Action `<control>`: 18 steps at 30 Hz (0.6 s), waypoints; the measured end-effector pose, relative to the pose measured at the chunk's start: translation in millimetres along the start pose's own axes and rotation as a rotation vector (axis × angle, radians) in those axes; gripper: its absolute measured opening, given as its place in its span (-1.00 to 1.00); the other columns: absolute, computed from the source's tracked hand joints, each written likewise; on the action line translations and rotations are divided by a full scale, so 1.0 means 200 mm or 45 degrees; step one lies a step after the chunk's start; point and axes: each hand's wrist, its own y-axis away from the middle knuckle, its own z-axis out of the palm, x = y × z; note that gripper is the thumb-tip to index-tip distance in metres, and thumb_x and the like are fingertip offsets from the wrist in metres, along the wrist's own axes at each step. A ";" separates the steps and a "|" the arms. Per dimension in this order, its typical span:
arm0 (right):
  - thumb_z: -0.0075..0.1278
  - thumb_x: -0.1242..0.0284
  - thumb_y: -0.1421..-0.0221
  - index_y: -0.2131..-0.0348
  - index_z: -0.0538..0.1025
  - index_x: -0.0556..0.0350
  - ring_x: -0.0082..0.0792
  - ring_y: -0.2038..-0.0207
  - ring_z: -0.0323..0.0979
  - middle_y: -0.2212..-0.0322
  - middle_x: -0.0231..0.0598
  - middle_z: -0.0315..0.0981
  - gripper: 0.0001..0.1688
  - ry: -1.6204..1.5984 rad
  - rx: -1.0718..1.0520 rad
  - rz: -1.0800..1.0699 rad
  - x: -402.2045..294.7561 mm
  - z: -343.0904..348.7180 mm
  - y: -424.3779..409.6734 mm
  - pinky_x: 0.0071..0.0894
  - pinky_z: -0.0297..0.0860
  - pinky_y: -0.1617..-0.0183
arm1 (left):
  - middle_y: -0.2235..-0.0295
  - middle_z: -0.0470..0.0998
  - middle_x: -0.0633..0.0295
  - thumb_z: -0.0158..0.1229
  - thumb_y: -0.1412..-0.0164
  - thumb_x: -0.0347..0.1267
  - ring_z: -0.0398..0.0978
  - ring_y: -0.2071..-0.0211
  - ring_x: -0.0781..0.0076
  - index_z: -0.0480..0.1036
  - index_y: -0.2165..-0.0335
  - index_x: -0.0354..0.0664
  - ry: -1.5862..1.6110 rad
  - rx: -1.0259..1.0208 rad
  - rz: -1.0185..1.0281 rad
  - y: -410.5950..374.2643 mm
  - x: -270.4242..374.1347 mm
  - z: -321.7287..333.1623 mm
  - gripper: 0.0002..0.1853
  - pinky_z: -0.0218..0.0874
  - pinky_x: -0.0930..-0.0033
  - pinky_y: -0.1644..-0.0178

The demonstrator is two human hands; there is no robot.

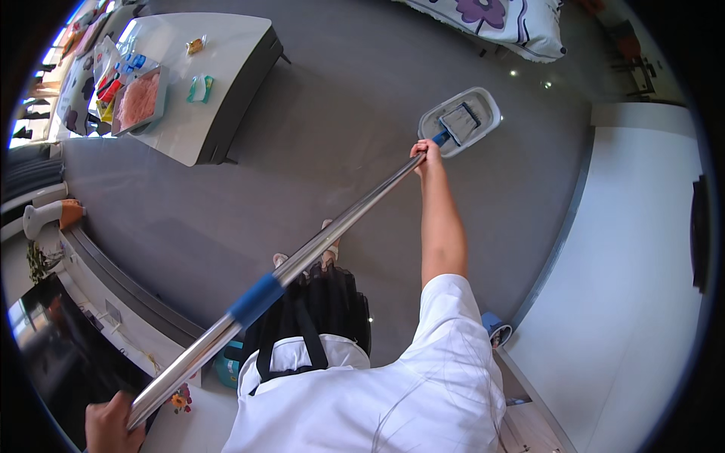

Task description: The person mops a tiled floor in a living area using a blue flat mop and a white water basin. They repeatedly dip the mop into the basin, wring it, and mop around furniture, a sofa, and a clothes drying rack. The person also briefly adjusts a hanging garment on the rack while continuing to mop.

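A long metal mop pole (351, 216) with a blue collar runs diagonally across my body. My left hand (116, 426) is closed around its upper end at the lower left. Far down the pole, just above the blue joint (440, 137), my right hand (427, 153) grips it with the arm stretched out. Beyond that hand, the grey rectangular mop head (460, 122) lies within the outline of a pale oblong basin (491, 107) on the floor. Whether the head touches the basin's bottom, I cannot tell.
Grey floor (340, 113) surrounds my feet. At upper left stands a white-topped table (238, 39) with a pink-filled box (139, 101) and wrappers. A white wall (628, 238) borders the right. Lower left are a television (73, 345) and a white-and-orange object (54, 217).
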 end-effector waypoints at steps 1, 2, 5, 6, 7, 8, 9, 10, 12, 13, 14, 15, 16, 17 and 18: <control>-0.16 0.59 0.11 0.73 0.19 -0.02 -0.67 0.74 0.12 0.80 -0.55 0.11 -0.75 0.020 0.011 -0.004 -0.08 -0.04 -0.04 -0.60 0.40 0.48 | 0.76 0.29 0.06 0.16 0.42 -0.48 0.37 0.66 0.06 0.25 0.66 -0.24 0.016 0.046 0.009 0.03 -0.06 -0.02 -0.76 0.13 0.33 0.56; -0.17 0.58 0.08 0.71 0.22 0.01 -0.64 0.72 0.15 0.79 -0.51 0.12 -0.77 0.101 -0.013 -0.015 -0.09 -0.01 -0.01 -0.56 0.43 0.41 | 0.79 0.26 0.12 0.18 0.48 -0.48 0.34 0.72 0.11 0.26 0.67 -0.23 -0.003 0.054 0.002 0.05 -0.12 -0.01 -0.74 0.10 0.34 0.58; -0.13 0.56 0.07 0.64 0.25 0.07 -0.54 0.64 0.20 0.72 -0.40 0.16 -0.84 0.127 -0.064 -0.100 -0.05 0.03 0.00 -0.39 0.46 0.27 | 0.79 0.23 0.16 0.19 0.51 -0.50 0.31 0.71 0.18 0.28 0.65 -0.24 0.029 0.095 -0.058 -0.01 -0.09 0.02 -0.72 0.09 0.35 0.54; -0.12 0.57 0.08 0.64 0.25 0.09 -0.53 0.62 0.22 0.71 -0.37 0.18 -0.84 0.147 -0.053 -0.101 -0.02 0.07 -0.02 -0.36 0.47 0.26 | 0.74 0.22 0.12 0.19 0.52 -0.53 0.27 0.63 0.16 0.30 0.62 -0.26 0.438 -0.113 -0.369 -0.03 -0.09 0.02 -0.70 0.10 0.34 0.45; -0.11 0.58 0.08 0.63 0.25 0.10 -0.51 0.61 0.25 0.69 -0.35 0.19 -0.84 0.162 -0.019 -0.103 0.00 0.05 -0.03 -0.33 0.48 0.25 | 0.70 0.25 0.11 0.18 0.51 -0.53 0.30 0.59 0.15 0.29 0.61 -0.28 0.262 0.127 -0.306 -0.03 -0.16 0.07 -0.71 0.11 0.35 0.43; -0.10 0.60 0.09 0.63 0.25 0.11 -0.50 0.59 0.27 0.67 -0.33 0.20 -0.84 0.177 0.016 -0.107 0.01 0.03 -0.04 -0.30 0.49 0.24 | 0.67 0.29 0.10 0.18 0.49 -0.54 0.32 0.54 0.15 0.29 0.61 -0.29 0.083 0.364 -0.237 -0.01 -0.27 0.15 -0.71 0.12 0.36 0.40; -0.08 0.59 0.09 0.64 0.25 0.12 -0.49 0.59 0.28 0.67 -0.31 0.21 -0.83 0.197 0.058 -0.111 0.02 0.02 -0.03 -0.32 0.50 0.24 | 0.63 0.32 0.08 0.17 0.48 -0.55 0.34 0.50 0.15 0.28 0.60 -0.31 -0.081 0.591 -0.168 0.00 -0.35 0.22 -0.71 0.13 0.37 0.37; -0.07 0.58 0.08 0.64 0.25 0.12 -0.48 0.59 0.28 0.67 -0.30 0.22 -0.81 0.210 0.096 -0.116 0.00 0.02 -0.03 -0.33 0.50 0.23 | 0.47 0.41 0.03 0.17 0.38 -0.59 0.41 0.36 0.08 0.34 0.48 -0.34 -0.049 0.331 -0.394 -0.01 -0.36 0.16 -0.69 0.19 0.31 0.25; -0.06 0.58 0.09 0.65 0.25 0.13 -0.47 0.58 0.31 0.66 -0.28 0.24 -0.80 0.251 0.111 -0.113 0.00 -0.02 -0.09 -0.34 0.52 0.26 | 0.49 0.37 0.02 0.16 0.33 -0.61 0.38 0.34 0.05 0.28 0.48 -0.32 -0.287 0.754 -0.353 0.11 -0.60 0.29 -0.70 0.18 0.26 0.24; -0.07 0.59 0.09 0.66 0.24 0.13 -0.48 0.58 0.30 0.66 -0.29 0.24 -0.80 0.266 0.132 -0.111 0.00 -0.03 -0.09 -0.36 0.52 0.27 | 0.50 0.35 0.02 0.16 0.31 -0.62 0.37 0.32 0.03 0.25 0.48 -0.31 -0.408 0.957 -0.324 0.15 -0.76 0.38 -0.70 0.18 0.24 0.23; -0.08 0.58 0.09 0.67 0.24 0.14 -0.49 0.59 0.30 0.66 -0.30 0.23 -0.81 0.272 0.187 -0.106 -0.02 -0.04 -0.07 -0.37 0.52 0.27 | 0.51 0.29 0.00 0.11 0.24 -0.63 0.32 0.34 0.00 0.24 0.48 -0.32 -0.506 1.094 -0.249 0.17 -0.90 0.46 -0.75 0.13 0.21 0.25; -0.09 0.58 0.09 0.67 0.24 0.14 -0.50 0.59 0.29 0.67 -0.31 0.22 -0.81 0.278 0.246 -0.104 -0.04 -0.06 -0.03 -0.37 0.52 0.28 | 0.52 0.29 0.00 0.09 0.20 -0.61 0.32 0.36 -0.01 0.24 0.48 -0.31 -0.425 1.033 -0.305 0.19 -0.98 0.53 -0.78 0.12 0.20 0.26; -0.08 0.57 0.11 0.67 0.25 0.13 -0.53 0.61 0.28 0.69 -0.34 0.21 -0.82 0.277 0.252 -0.090 -0.06 -0.09 -0.02 -0.39 0.52 0.28 | 0.52 0.28 0.00 0.08 0.17 -0.60 0.32 0.37 -0.02 0.24 0.48 -0.31 -0.347 0.975 -0.355 0.19 -1.02 0.58 -0.80 0.12 0.19 0.28; -0.08 0.59 0.12 0.67 0.25 0.12 -0.52 0.61 0.28 0.68 -0.34 0.21 -0.82 0.262 0.243 -0.094 -0.06 -0.13 0.00 -0.37 0.52 0.29 | 0.53 0.27 0.00 0.07 0.14 -0.58 0.31 0.39 -0.03 0.24 0.48 -0.30 -0.269 0.916 -0.406 0.19 -1.06 0.64 -0.82 0.12 0.18 0.29; -0.08 0.60 0.13 0.67 0.25 0.12 -0.51 0.62 0.28 0.68 -0.34 0.21 -0.82 0.255 0.225 -0.098 -0.06 -0.14 0.01 -0.35 0.52 0.30 | 0.55 0.28 0.00 0.02 0.08 -0.57 0.31 0.43 -0.05 0.25 0.51 -0.29 -0.175 0.785 -0.515 0.17 -1.00 0.68 -0.90 0.13 0.18 0.33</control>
